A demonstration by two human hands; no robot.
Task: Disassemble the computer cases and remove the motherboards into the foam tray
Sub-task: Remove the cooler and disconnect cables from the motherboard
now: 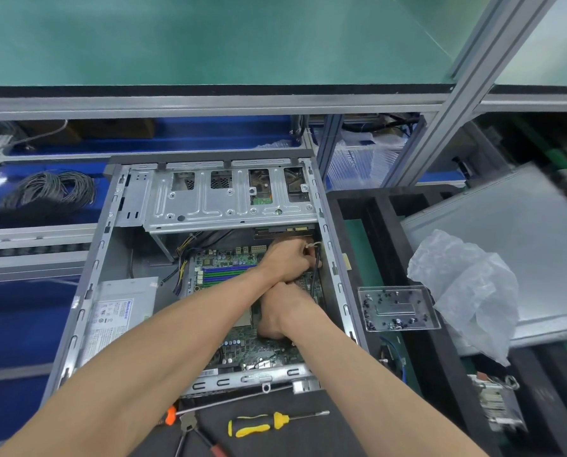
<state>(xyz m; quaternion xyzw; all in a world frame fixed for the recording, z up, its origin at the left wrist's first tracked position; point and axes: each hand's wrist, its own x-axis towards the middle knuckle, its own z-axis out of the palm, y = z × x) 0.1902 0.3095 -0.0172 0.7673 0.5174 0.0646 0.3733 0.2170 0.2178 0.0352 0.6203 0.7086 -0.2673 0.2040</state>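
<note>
In front of you, nearest your body: a yellow-and-black screwdriver (262, 424), red-handled pliers (196, 435) and an orange-handled long screwdriver (209, 404). At your left, a grey cable coil (50, 192). At your right: a clear tray of small screws (397, 308), crumpled plastic wrap (466, 291), and a grey metal panel (506, 232).

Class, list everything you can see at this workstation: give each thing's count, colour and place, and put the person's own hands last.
Computer case: one, grey, open, centre.
Motherboard: one, green, inside case.
Power supply: one, silver, case's left.
Screwdriver: one, yellow-black, front mat.
Pliers: one, red-handled, front mat.
Foam tray: one, black, right of case.
Screw box: one, clear, on tray.
Plastic bag: one, clear, right.
Cable coil: one, grey, left.
Left hand: grips a cable.
Right hand: on motherboard, fingers hidden.
</note>
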